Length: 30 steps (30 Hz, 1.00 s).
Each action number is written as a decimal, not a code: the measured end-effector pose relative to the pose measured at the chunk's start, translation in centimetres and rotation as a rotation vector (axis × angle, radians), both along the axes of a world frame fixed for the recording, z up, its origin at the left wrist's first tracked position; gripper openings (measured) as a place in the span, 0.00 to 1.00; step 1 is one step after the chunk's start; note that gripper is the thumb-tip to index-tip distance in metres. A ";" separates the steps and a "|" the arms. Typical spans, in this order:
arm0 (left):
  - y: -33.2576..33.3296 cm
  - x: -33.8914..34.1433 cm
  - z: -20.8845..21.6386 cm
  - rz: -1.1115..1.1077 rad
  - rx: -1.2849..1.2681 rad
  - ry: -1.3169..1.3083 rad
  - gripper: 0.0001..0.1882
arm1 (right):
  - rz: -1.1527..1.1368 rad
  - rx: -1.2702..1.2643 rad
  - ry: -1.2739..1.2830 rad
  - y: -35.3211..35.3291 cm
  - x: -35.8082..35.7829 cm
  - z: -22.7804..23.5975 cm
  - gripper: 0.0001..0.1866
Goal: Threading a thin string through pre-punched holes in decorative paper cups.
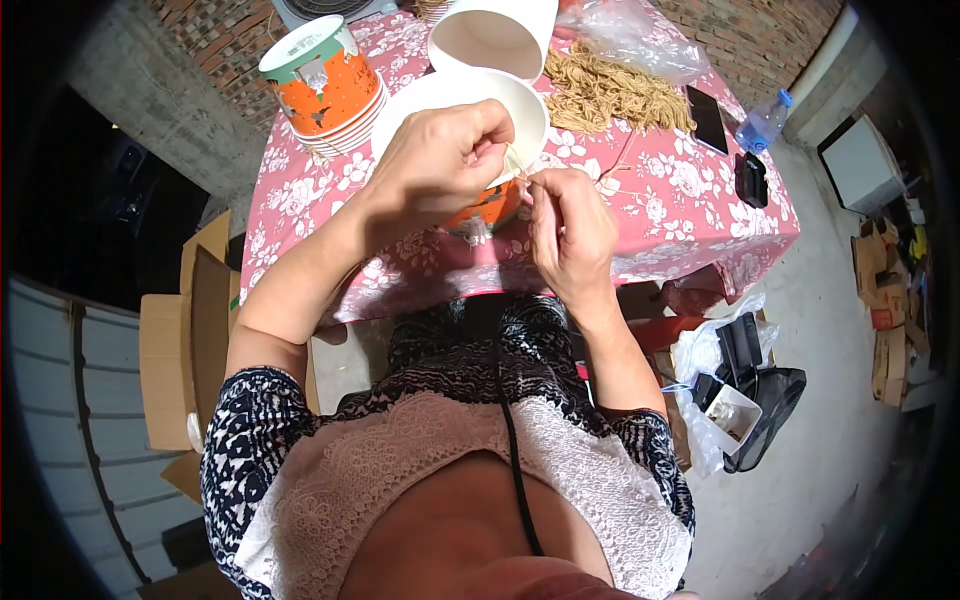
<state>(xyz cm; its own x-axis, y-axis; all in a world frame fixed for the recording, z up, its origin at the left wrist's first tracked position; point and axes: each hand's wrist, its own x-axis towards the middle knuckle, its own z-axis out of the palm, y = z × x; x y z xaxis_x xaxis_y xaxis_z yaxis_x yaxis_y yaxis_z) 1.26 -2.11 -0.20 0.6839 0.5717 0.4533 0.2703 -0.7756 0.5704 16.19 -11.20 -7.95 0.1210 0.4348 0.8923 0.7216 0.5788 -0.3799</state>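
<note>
A large paper bucket [523, 98], white inside and orange outside, stands near the table's front edge with its open mouth up. My left hand [430, 160] is over its rim, fingers closed in a pinch on a thin tan cord [514, 158]. At the right side of the rim, my right hand [577, 232] pinches the same cord between thumb and forefinger. The cord runs by the bucket's rim; the exact spot where it meets the bucket is hidden by my fingers. A bundle of tan cords [615, 92] lies just beyond my right hand.
Stacked orange-and-green buckets [325, 85] stand at the back left. A white bucket [487, 42] lies tipped at the back. To the right are a phone [707, 120], a black case [751, 180] and a water bottle [764, 122]. The tablecloth [690, 180] is pink and floral.
</note>
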 end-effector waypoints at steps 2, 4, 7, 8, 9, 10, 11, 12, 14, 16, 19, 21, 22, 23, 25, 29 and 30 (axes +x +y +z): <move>-0.6 -0.1 0.5 -0.009 0.151 0.091 0.02 | 0.047 -0.028 0.157 0.1 -0.4 0.1 0.07; -0.7 -0.2 0.3 -0.035 0.235 0.060 0.03 | 0.053 -0.061 0.213 0.2 -0.5 0.0 0.03; -1.0 -0.3 0.4 -0.092 0.341 0.003 0.03 | 0.232 -0.308 0.646 0.0 -0.8 0.3 0.04; -1.1 -0.3 0.4 -0.123 0.360 -0.021 0.03 | 0.233 -0.309 0.647 0.1 -0.8 0.4 0.04; -1.1 -0.2 0.4 -0.123 0.359 -0.021 0.03 | 0.304 -0.331 0.739 0.3 -0.7 0.5 0.04; -1.0 -0.1 0.4 -0.142 0.372 -0.047 0.03 | 0.377 -0.352 0.830 0.3 -0.7 0.6 0.05; -1.0 0.1 0.4 -0.162 0.385 -0.074 0.04 | 0.377 -0.353 0.831 0.3 -0.8 0.6 0.05; -0.9 0.3 0.3 -0.162 0.384 -0.074 0.04 | 0.403 -0.363 0.870 0.3 -0.9 0.7 0.06; -0.7 0.5 -0.2 -0.199 0.379 -0.150 0.04 | 0.429 -0.373 0.910 0.2 -1.0 0.8 0.06; -1.0 0.5 -0.2 -0.180 0.312 -0.130 0.04 | 0.519 -0.427 0.998 0.1 -1.2 0.8 0.07; -0.9 0.4 -0.1 -0.168 0.242 -0.103 0.04 | 0.596 -0.461 1.072 -0.1 -1.0 0.8 0.07; -0.9 0.5 -0.1 -0.174 0.239 -0.095 0.04 | 0.611 -0.469 1.105 -0.2 -1.1 0.9 0.07; -0.9 0.5 -0.1 -0.196 0.209 -0.092 0.04 | 0.625 -0.476 1.138 -0.2 -1.2 0.9 0.07; -0.9 0.6 -0.1 -0.218 0.180 -0.090 0.04 | 0.624 -0.476 1.139 -0.2 -1.2 0.9 0.07; -0.9 0.6 -0.2 -0.230 0.195 -0.098 0.04 | 0.678 -0.459 1.207 -0.2 -1.2 0.8 0.09; -0.9 0.5 -0.4 -0.244 0.242 -0.119 0.04 | 0.690 -0.520 1.219 -0.7 -1.1 1.3 0.11; -1.0 0.5 -0.4 -0.244 0.243 -0.119 0.04 | 0.692 -0.512 1.211 -0.7 -1.1 1.4 0.12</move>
<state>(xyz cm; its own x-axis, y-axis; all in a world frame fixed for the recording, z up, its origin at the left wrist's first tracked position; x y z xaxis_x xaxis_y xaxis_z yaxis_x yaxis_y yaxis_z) 1.78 -3.08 -0.61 0.7207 0.2644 0.6408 0.0036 -0.9258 0.3779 15.08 -11.94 -6.58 0.3034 0.9427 0.1387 -0.5307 0.2881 -0.7971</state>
